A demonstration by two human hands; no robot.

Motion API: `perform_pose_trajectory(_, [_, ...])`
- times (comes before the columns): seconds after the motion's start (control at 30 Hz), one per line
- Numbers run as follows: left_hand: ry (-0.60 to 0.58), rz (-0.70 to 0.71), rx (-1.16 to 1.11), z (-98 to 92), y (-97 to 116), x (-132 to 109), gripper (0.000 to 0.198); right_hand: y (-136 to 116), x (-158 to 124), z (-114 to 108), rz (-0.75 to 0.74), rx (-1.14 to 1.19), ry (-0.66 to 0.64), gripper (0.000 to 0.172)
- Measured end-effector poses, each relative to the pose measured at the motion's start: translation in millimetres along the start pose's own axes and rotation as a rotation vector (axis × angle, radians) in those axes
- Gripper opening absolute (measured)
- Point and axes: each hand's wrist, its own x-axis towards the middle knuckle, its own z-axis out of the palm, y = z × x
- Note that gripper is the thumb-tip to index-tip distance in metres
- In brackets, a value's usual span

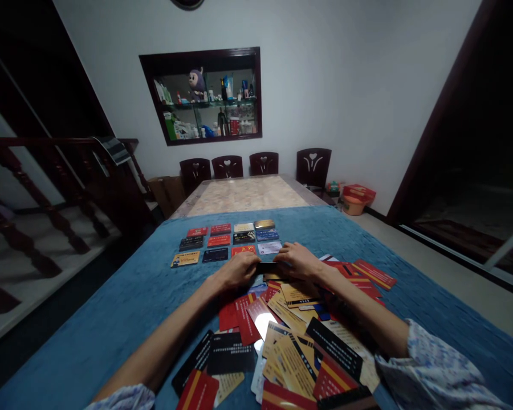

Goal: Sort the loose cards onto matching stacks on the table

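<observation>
Between my two hands is a dark plastic card (267, 266), seen nearly edge-on above a heap of cards. My left hand (241, 270) pinches its left end, and my right hand (298, 261) has its fingers closed on the right end. Below and around my wrists spreads the loose heap of gold cards (288, 359), red cards (247, 319) and black cards (231, 353), overlapping at many angles. Beyond my hands, small card stacks lie in rows, among them a yellow card (185, 259), a navy card (215, 254) and a white card (269, 247).
A blue cloth (123, 296) covers the near table; its far part shows a bare marble-patterned top (243, 193). Dark chairs (313, 166) stand at the far end. A stair railing (38, 199) runs along the left, and an orange tub (353, 205) sits on the floor at right.
</observation>
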Motion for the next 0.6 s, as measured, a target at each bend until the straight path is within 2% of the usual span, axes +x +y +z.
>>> perform_pose_trajectory(0.17, [0.139,0.016,-0.032,7.7,-6.1,-0.1,0.026,-2.6,0.3,3.2,-0.003,-0.021,0.069,0.025])
perform_pose_trajectory(0.33, [0.229,-0.033,-0.085,2.3,-1.3,0.7,0.022,0.6,0.2,7.2,0.009,0.000,0.162,0.022])
perform_pose_trajectory(0.47, [0.281,-0.113,-0.137,-0.4,2.5,2.2,0.023,2.2,0.1,9.6,0.037,0.050,0.252,0.024])
perform_pose_trajectory(0.6, [0.295,-0.160,-0.180,3.2,2.8,3.1,0.025,-2.0,-0.3,7.4,0.100,0.061,0.244,0.031])
